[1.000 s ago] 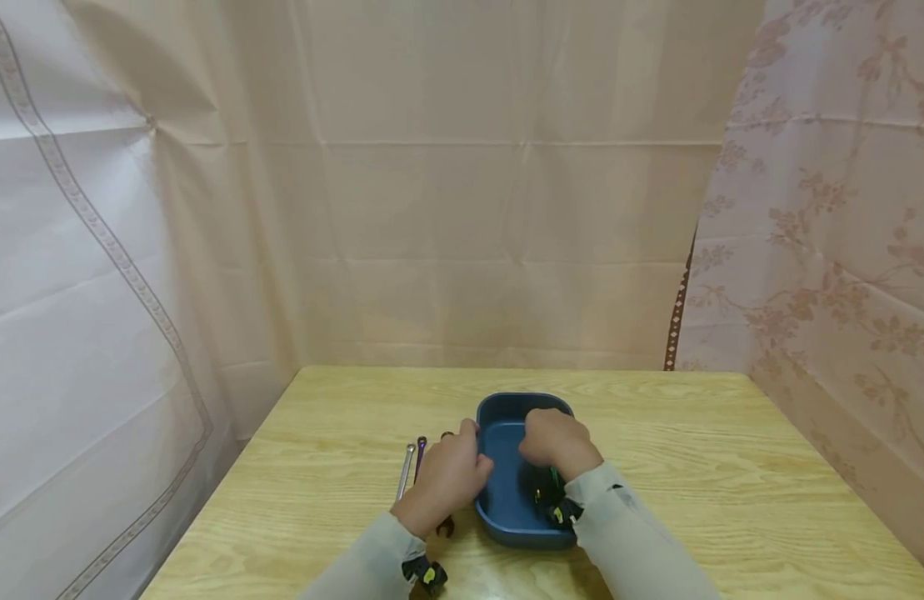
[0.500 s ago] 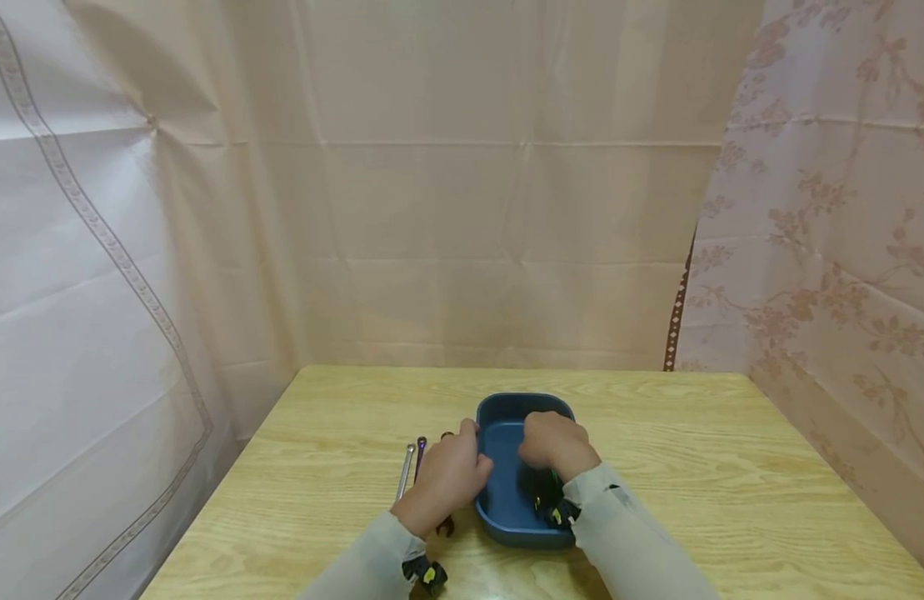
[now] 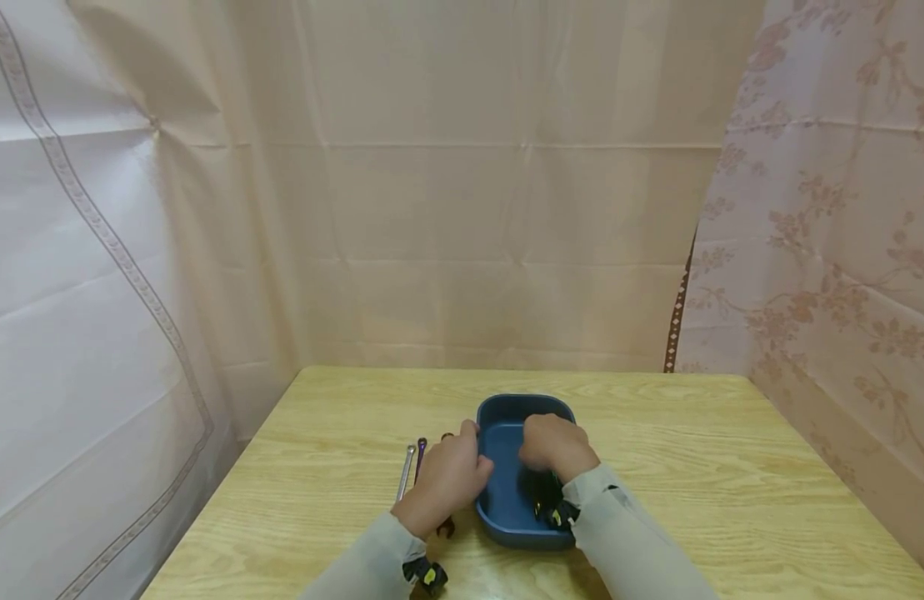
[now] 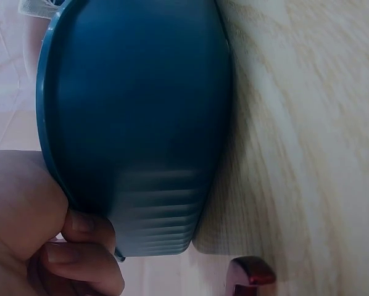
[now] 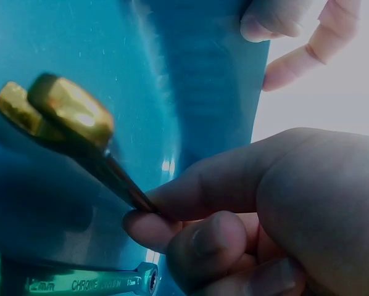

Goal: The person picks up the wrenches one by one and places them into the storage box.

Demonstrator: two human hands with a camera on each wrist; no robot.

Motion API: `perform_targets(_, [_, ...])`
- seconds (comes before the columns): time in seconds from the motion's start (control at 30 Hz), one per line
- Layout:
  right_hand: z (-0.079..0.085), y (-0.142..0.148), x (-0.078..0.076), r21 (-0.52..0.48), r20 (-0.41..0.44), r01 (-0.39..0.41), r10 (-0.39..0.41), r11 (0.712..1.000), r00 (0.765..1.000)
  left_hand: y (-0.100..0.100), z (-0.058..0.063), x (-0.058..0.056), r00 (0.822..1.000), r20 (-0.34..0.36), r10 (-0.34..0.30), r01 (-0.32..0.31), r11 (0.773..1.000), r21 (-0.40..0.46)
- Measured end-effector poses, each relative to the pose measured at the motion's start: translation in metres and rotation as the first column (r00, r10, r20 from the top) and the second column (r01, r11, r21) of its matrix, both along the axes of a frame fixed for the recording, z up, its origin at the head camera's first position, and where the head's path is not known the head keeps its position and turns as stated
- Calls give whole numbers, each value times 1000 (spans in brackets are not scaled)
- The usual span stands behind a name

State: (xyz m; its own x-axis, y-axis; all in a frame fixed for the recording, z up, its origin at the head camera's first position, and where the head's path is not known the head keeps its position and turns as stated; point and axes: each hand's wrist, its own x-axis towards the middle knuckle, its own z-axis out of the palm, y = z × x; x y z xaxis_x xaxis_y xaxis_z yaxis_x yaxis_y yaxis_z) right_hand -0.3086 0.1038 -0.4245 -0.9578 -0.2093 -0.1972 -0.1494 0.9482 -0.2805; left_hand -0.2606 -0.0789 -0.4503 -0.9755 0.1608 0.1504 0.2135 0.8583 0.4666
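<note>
My left hand (image 3: pixel 448 475) grips the left rim of a deep blue bin (image 3: pixel 506 504), thumb and fingers pinching its edge. Inside the bin, my right hand (image 3: pixel 556 443) pinches the shaft of a gold wrench (image 5: pixel 79 117). Its open-ended head points away from the fingers, over the bin floor. A green wrench (image 5: pixel 98 282), stamped with lettering, lies in the bin below that hand. Left of the bin, a silver wrench (image 3: pixel 405 471) and a purple wrench (image 3: pixel 421 452) lie partly hidden behind my left hand. A red wrench end (image 4: pixel 251 271) shows beside the bin.
The bin stands on a light wood-grain table (image 3: pixel 694 467). Behind it hangs a beige curtain (image 3: pixel 491 208), with a white cloth (image 3: pixel 72 292) at the left and a floral cloth (image 3: pixel 844 208) at the right.
My right wrist has shifted very slightly left, and the green glint beside it is now mostly hidden. My left hand and the bin stay in place.
</note>
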Motion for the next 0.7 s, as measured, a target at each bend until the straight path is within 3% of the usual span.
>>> perform_targets(0.7, [-1,-1,2,27,7,-9,9,1000,1000,0,-1,-1,1000,-11,-2,2,1000,-4])
